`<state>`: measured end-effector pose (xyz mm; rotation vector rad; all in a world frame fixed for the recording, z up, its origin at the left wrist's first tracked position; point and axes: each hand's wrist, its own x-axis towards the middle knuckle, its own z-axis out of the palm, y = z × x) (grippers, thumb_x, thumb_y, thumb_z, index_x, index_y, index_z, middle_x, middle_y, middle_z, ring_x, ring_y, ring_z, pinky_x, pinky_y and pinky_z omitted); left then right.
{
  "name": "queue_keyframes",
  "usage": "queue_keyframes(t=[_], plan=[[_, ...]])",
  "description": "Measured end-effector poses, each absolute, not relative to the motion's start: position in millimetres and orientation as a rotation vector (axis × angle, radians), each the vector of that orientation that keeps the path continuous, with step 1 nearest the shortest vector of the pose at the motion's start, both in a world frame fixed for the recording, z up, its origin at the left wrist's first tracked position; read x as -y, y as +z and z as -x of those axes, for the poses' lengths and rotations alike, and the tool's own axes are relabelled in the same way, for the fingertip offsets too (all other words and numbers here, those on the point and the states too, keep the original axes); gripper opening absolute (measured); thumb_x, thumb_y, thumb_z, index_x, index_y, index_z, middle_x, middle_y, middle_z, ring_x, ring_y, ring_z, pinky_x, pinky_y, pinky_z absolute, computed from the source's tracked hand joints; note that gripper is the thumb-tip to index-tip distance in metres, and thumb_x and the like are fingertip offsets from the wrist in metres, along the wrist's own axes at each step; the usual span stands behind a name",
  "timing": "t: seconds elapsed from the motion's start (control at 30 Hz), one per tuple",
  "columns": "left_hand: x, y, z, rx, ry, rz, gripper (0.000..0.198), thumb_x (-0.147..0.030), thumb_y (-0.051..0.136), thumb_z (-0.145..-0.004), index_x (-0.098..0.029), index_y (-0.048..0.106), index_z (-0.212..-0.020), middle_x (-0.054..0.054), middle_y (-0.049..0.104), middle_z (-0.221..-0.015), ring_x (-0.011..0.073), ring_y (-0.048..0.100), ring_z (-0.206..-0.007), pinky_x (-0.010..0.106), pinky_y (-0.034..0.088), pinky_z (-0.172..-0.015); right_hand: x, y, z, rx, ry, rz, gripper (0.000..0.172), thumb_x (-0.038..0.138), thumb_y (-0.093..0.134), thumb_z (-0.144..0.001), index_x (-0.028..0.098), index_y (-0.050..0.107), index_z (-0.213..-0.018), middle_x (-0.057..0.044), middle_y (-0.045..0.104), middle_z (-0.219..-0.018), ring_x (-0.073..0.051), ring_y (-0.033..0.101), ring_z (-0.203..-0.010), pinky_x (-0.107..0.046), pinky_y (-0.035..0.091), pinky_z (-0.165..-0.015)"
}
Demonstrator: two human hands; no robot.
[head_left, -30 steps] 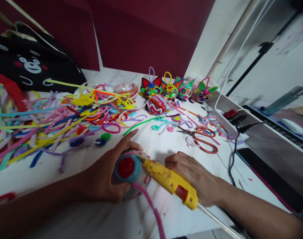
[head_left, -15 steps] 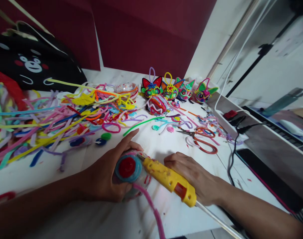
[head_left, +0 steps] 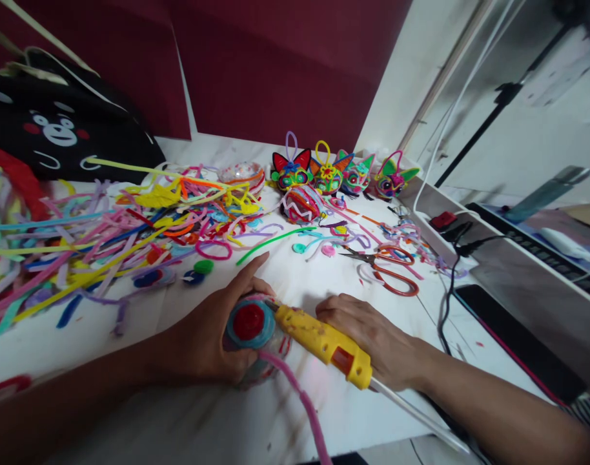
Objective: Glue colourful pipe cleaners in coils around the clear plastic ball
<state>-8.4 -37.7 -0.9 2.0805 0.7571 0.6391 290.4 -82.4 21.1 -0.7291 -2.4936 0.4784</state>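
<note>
My left hand (head_left: 217, 332) is closed around a clear round ball (head_left: 275, 355), steadying it low over the white table. A coil of red and blue pipe cleaner (head_left: 250, 323) covers the side of the ball facing me. From beneath my thumb a pink pipe cleaner (head_left: 295, 384) trails toward the table's front edge. My right hand (head_left: 367, 332) grips a yellow hot glue gun (head_left: 324, 339), its nozzle at the ball's upper right, by the coil's rim. A glue stick (head_left: 416, 413) sticks out of the gun's rear. My right fingertips are partly hidden.
Many loose pipe cleaners (head_left: 106, 239) are heaped at the left. Orange-handled scissors (head_left: 392, 268) lie beyond my right hand. Several finished cat-like ornaments (head_left: 326, 171) stand at the back. A black phone-like slab (head_left: 518, 342), a cable (head_left: 447, 310) and a power strip (head_left: 445, 223) are at the right.
The view has shifted slightly. Both hands keep their grips, and the glue gun's nozzle stays at the ball's upper edge beside the coil.
</note>
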Motion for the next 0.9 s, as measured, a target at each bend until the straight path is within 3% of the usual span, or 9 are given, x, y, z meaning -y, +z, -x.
queue_keyframes(t=[0.57, 0.9], plan=[[36.9, -3.9, 7.1, -0.783, 0.624, -2.052, 0.116, -0.020, 0.071, -0.072, -0.035, 0.003, -0.165, 0.007, 0.055, -0.139, 0.0272, 0.061, -0.121, 0.035, 0.054, -0.094, 86.0, 26.3, -287.8, 2.496, 0.476, 0.724, 0.038, 0.046, 0.031, -0.110, 0.017, 0.054, -0.106, -0.015, 0.070, -0.100, -0.023, 0.065, -0.088, -0.038, 0.055, -0.078], [40.2, 4.5, 7.3, -0.790, 0.569, -1.999, 0.113, -0.018, 0.067, -0.074, -0.031, 0.001, -0.165, 0.008, 0.053, -0.142, 0.0267, 0.058, -0.124, 0.037, 0.050, -0.102, 87.8, 26.7, -290.0, 2.514, 0.454, 0.723, 0.033, 0.044, 0.035, -0.109, 0.017, 0.053, -0.110, -0.014, 0.070, -0.099, -0.024, 0.065, -0.090, -0.038, 0.055, -0.079]])
